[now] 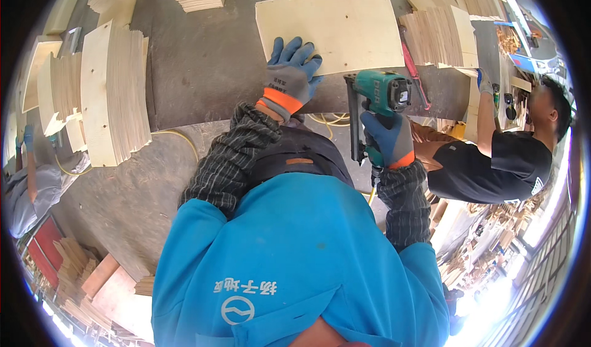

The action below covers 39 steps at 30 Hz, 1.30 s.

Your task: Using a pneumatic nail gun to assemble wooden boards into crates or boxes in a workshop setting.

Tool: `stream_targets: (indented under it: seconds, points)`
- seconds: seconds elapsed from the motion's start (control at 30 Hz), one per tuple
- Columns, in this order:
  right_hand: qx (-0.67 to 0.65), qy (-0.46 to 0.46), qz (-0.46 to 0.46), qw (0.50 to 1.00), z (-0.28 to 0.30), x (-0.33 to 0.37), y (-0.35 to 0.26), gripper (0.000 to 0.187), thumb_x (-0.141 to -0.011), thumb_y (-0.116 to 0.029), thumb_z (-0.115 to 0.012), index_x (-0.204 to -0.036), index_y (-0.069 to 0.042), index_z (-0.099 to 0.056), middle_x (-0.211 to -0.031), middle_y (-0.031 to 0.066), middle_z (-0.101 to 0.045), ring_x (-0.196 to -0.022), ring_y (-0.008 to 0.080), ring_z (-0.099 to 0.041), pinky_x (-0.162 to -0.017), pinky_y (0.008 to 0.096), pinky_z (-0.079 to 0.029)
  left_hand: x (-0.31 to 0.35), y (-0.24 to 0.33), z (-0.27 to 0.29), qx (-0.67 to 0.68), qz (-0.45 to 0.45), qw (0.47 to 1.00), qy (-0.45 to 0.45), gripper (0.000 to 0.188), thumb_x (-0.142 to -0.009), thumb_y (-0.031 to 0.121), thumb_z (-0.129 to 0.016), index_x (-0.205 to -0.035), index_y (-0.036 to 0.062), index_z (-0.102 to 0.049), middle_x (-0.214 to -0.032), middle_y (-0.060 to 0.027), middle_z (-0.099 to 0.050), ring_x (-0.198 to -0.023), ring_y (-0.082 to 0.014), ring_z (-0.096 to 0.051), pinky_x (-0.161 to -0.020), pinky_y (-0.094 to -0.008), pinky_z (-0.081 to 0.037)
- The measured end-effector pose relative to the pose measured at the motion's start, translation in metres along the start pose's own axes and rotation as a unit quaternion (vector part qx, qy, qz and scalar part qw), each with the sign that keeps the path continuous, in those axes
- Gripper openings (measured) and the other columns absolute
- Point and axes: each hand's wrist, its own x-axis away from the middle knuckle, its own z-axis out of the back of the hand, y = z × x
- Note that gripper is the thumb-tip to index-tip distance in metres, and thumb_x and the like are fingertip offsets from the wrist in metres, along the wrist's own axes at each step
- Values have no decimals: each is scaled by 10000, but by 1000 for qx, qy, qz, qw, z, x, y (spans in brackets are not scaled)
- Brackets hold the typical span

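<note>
A pale plywood sheet [345, 36] lies on the dark worktable in front of me. My left hand [290, 76], in a grey and blue glove with an orange cuff, rests on the sheet's near left corner with its fingers spread. My right hand [389, 139], gloved alike, is wrapped round the handle of a green and black pneumatic nail gun [377, 94]. The gun is upright just short of the sheet's near right corner, its dark magazine on the left side. From its handle's lower end a yellow air hose [372, 194] runs down.
Tall plywood stacks [114, 94] stand at the left, and another stack [434, 36] at the right. A red pry bar [414, 70] lies beside the sheet. A person in black [492, 162] works at my right, another person [31, 187] at far left. Scrap wood [480, 236] litters the floor.
</note>
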Motion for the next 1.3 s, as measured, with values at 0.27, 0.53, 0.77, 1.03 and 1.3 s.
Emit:
stream_targets:
  seconds: [0.27,0.53,0.77,1.03,1.3]
  points:
    - [78,-54,19,995,-18,-12,-7,374,-921,-325,-814,-1063,20,-797,-817,77,-766,-736,108,-676,-689,336,-544,-3,-21,15,77,-19,994,-79,472,-815,298,-910,-1263,206,-794,-1505,-56,-666,-1496,-333,-530,-1280,-633,-353]
    - [83,-82,19,993,-34,-13,-7,375,-908,-332,-826,-1076,2,-802,-850,81,-779,-790,136,-717,-732,343,-560,3,-46,41,45,-58,989,-126,709,-809,233,-912,-1476,250,-675,-1625,16,-587,-1594,-318,-419,-1329,-605,-312]
    - [96,-94,30,990,-45,-13,-8,350,-940,-220,-806,-1218,-13,-768,-739,5,-690,-607,75,-606,-556,269,-460,12,-54,27,120,-49,989,-76,784,-758,179,-937,-1490,259,-668,-1640,27,-573,-1613,-321,-388,-1327,-635,-301]
    - [164,-68,59,982,-47,-11,-17,366,-921,-322,-809,-1089,3,-801,-868,114,-799,-821,172,-755,-749,363,-576,16,-54,24,121,-44,989,-79,801,-754,185,-940,-1500,276,-661,-1655,49,-555,-1626,-309,-367,-1331,-649,-282]
    - [107,-87,41,990,-45,-13,-13,313,-967,-239,-795,-1183,-12,-783,-739,-2,-683,-594,70,-600,-534,264,-442,17,-55,22,122,-44,989,-77,777,-759,190,-939,-1484,278,-674,-1660,44,-550,-1628,-311,-363,-1336,-646,-276]
